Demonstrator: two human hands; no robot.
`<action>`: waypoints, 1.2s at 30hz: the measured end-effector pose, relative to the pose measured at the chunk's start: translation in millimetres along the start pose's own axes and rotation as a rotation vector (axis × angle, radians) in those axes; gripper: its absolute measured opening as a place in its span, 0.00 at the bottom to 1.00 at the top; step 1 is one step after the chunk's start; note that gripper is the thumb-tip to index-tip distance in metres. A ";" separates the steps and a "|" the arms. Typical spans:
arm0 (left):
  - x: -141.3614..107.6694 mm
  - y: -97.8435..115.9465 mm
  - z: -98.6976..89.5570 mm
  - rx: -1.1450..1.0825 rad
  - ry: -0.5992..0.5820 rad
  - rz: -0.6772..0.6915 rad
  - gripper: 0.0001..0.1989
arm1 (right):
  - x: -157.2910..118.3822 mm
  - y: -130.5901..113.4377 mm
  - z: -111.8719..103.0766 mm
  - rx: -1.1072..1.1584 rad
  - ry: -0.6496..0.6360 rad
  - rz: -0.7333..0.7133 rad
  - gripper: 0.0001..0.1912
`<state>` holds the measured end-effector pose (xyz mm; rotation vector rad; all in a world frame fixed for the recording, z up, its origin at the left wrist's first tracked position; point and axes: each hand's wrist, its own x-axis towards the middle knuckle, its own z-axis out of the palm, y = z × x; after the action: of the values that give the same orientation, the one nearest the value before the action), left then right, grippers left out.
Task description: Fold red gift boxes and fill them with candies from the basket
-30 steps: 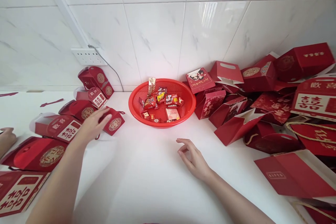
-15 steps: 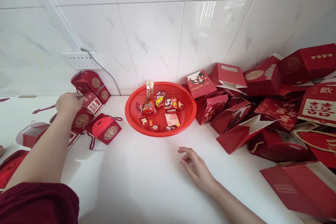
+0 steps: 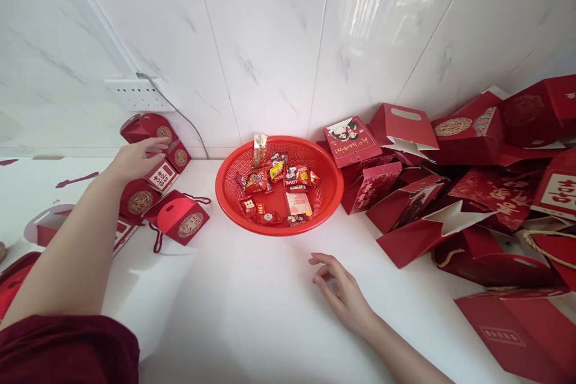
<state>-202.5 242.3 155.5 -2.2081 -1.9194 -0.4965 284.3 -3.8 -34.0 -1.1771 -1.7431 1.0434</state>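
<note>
My left hand (image 3: 137, 159) is stretched over a cluster of small red gift boxes at the left, its fingers extended. Beneath its fingers is a box with a white character panel (image 3: 163, 177); whether they touch it I cannot tell. A red box with a round gold emblem (image 3: 180, 219) and a dark red cord lies just in front. My right hand (image 3: 342, 291) hovers over or rests on the white table, holding nothing, fingers loosely bent and apart. Beyond it stands a red plastic basket (image 3: 220, 198) with wrapped candies (image 3: 297, 177) inside.
Many red paper gift boxes (image 3: 418, 195) pile up along the right side, some with open tops. A tiled wall (image 3: 270, 60) closes off the back. At the left, a socket strip (image 3: 137, 96) with a grey cable sits above more red boxes.
My left hand has opened, its fingers now straightened out over the boxes rather than bent down at them. My right hand keeps nearly the same pose. The view has shifted slightly.
</note>
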 end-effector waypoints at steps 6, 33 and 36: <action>-86.9 49.1 -14.0 -0.058 -0.176 -0.039 0.29 | -2.0 0.2 0.4 0.013 -0.017 0.010 0.18; -115.4 33.5 8.1 0.138 0.098 -0.146 0.32 | -4.8 -1.6 1.3 0.035 -0.043 0.026 0.18; -83.1 24.1 -19.2 0.123 0.312 -0.228 0.33 | -4.8 -1.6 1.6 0.031 -0.042 0.026 0.18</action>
<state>-190.8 155.0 145.5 -1.7282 -1.9785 -0.6909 283.7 -9.1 -33.8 -1.1695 -1.7422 1.1146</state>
